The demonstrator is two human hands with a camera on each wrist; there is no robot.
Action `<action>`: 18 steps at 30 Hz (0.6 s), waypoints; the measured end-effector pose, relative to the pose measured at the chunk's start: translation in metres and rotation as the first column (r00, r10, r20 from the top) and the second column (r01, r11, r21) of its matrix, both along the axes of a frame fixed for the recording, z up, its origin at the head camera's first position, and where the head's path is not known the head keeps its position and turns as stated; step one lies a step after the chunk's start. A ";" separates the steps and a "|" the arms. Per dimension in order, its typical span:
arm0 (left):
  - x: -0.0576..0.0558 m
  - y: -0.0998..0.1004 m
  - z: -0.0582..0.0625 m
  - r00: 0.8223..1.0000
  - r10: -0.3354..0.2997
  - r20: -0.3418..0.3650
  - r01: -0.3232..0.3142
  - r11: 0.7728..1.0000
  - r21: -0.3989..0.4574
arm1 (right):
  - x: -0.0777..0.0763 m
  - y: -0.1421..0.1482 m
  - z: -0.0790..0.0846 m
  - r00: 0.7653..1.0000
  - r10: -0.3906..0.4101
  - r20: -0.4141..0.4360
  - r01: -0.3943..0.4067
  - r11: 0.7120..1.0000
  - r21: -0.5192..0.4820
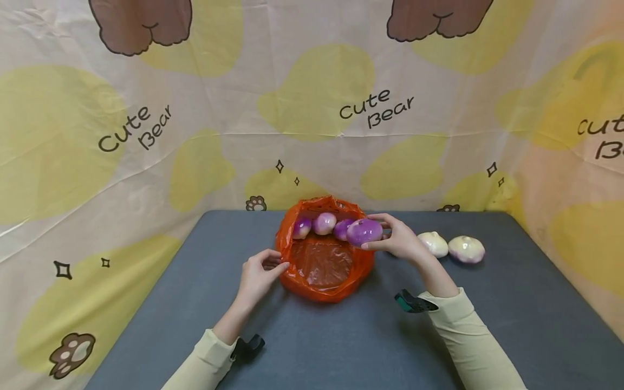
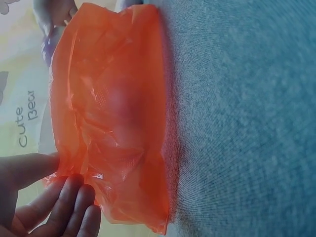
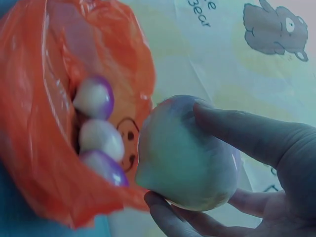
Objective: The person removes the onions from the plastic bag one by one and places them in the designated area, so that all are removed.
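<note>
While the bag [image 1: 324, 295] is being pinched at its left rim by the left hand [image 1: 258, 276], a turnip [image 1: 364, 233] is being gripped by the right hand [image 1: 400, 238], thumb against fingers, over the bag's right rim. Inside the bag, towards its far wall, three turnips [image 1: 324, 223] are being cradled; out to the bag's right, two spare turnips [image 1: 466, 249] are being touched by neither hand.

Danger is being courted here: the skin is looking slick, so the turnip could be lost from those fingertips and dropped outside the bag. Were the thin rim being tugged too hard, the bag could be dragged over and its contents sent rolling.

From the right wrist, the turnip's pale side and pointed tip are being revealed, plus a smiling face [image 3: 127, 148] on the bag; from the head, mostly purple is being shown. The spares are being caught clearly from the head alone. From the left wrist, the bag's outer wall is being shown, its contents blurred.
</note>
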State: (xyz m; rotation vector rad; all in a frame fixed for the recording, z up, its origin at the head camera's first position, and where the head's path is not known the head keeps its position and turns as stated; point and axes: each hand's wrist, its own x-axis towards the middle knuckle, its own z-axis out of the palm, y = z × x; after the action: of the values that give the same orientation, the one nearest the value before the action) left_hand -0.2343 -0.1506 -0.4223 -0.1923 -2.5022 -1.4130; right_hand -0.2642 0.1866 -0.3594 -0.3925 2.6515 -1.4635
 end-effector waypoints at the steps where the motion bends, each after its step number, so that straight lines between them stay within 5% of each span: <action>1: 0.000 0.000 0.000 1.000 0.000 0.002 0.000 1.000 -0.002 | 0.001 0.004 0.000 1.000 -0.007 -0.011 0.007 1.000 0.003; 18: -0.001 0.002 0.000 1.000 -0.002 -0.012 0.002 1.000 -0.019 | 0.010 0.067 -0.001 0.991 -0.130 -0.028 0.132 0.985 0.110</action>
State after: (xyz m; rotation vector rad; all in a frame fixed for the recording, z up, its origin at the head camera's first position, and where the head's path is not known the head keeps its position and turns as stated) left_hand -0.2355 -0.1486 -0.4220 -0.2067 -2.5074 -1.3851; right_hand -0.2542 0.2535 -0.3600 -0.2291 2.8078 -1.3422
